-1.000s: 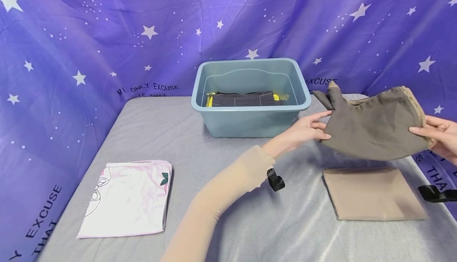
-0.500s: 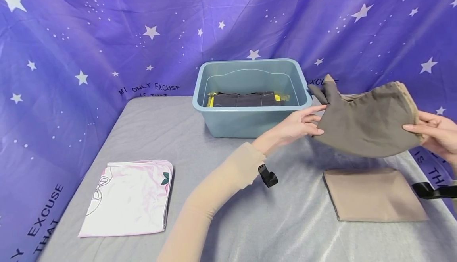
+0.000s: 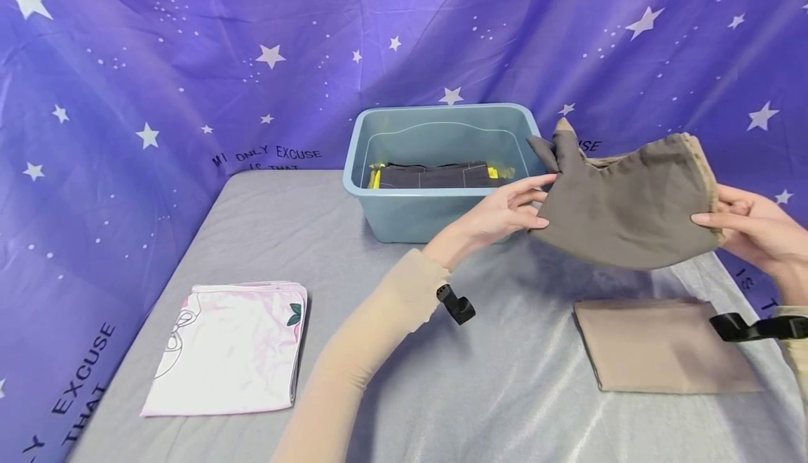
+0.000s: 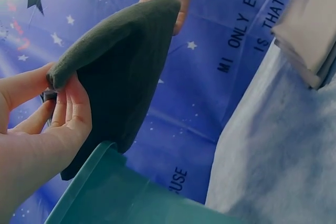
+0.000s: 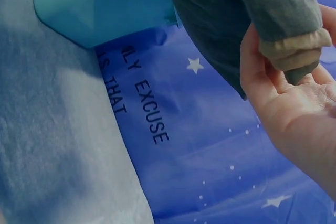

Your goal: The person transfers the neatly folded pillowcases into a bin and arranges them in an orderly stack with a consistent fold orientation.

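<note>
Folded grey cloth (image 3: pixel 621 207) spans both hands — left hand (image 3: pixel 505 214) and right hand (image 3: pixel 751 231) grip pinching opposite ends.

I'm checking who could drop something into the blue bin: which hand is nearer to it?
Left. The left hand pinches the grey cloth beside the blue bin; the right hand holds the cloth's far end.

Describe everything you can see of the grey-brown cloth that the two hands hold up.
The cloth is a folded, soft, matte grey-brown fabric with a lighter tan layer showing along its right edge and at a corner that sticks up on the left. It hangs in the air, sagging in a curve, right of the bin and above the tan folded piece on the table. The left hand pinches its left end; the right hand grips its right end. Nothing else touches it.
</note>
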Available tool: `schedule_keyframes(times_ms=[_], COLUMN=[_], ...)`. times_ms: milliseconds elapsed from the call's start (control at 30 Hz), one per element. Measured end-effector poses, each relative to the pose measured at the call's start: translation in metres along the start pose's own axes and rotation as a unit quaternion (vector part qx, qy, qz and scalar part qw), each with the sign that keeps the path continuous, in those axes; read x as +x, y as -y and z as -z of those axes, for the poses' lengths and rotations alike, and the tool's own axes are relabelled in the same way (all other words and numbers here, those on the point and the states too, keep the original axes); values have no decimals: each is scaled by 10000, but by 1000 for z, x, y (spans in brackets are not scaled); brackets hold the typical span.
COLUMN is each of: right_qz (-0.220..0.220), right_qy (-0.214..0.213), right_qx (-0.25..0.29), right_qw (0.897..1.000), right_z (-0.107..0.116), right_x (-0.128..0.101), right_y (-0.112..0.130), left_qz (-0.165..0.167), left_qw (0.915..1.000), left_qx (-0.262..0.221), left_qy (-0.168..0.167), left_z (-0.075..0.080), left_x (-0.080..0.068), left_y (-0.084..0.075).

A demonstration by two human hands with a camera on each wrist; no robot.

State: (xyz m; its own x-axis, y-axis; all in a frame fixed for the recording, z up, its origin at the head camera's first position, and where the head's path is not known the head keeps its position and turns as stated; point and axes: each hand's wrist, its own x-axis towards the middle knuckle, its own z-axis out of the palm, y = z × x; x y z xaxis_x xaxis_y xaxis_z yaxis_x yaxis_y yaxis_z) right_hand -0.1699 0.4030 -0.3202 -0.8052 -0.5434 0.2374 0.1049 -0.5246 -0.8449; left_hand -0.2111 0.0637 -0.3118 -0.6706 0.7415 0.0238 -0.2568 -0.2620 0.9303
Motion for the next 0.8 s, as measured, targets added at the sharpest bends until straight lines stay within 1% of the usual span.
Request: schedule_keyframes(times_ms=[167,367,500,667,800], right_qz=[41,14,11,0,1], right_qy=[-73,-31,150,378,462], right_qx=[-27,-96,124,322,427], right_qw=[10000,9999,9998,9988,9980], right_z=[-6,-12,-18,-26,-29], right_x=[11,27,39,53,61], right_y=[-3,-7,-10,-14,-16], left_qz=[4,-127,-255,-308,-404], left_qw=[10000,9998,9992,9979,9977], left_qx=[33,-14,42,68,73], left_qy=[-45,-165,-308,-570,-548], left_z=[8,18,26,35,42], left_x=[-6,-16,-23,-31,-35], left_y=[-4,-10,-13,-17,-18])
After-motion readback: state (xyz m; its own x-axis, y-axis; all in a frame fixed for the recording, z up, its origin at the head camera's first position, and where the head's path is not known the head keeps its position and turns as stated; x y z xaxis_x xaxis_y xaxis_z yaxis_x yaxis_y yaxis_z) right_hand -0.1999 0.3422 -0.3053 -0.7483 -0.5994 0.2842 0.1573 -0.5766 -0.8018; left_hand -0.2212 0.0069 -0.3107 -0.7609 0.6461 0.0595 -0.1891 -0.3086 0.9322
